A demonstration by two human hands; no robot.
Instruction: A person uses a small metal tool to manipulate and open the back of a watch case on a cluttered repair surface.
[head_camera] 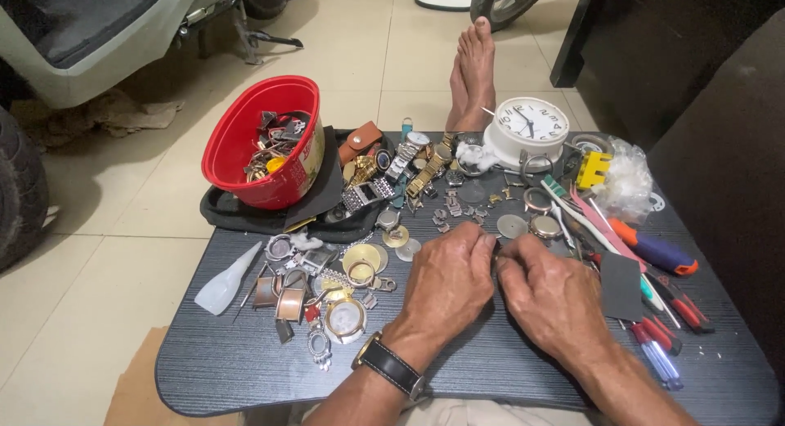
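Two hands meet at the middle of the dark table (245,369), fingertips together. The left hand (448,280), a black-strapped watch (391,365) on its wrist, and the right hand (549,298) are both curled shut, pinching a tiny metal part (496,260) between them; what it is cannot be told.

At 9 o'clock of the hands lies a heap of watch cases (327,291), and further out a clear nozzle bottle (226,280) near the left edge. At 3 o'clock, screwdrivers (666,316) and toothbrushes (572,209) crowd the right edge. At 12 o'clock stands a white clock (527,130), at 11 o'clock a red bowl (253,144) on a black tray (237,217) that overhangs the far edge.

Bare tabletop stays open only along the near edge, at 7 and 5 o'clock of the hands.
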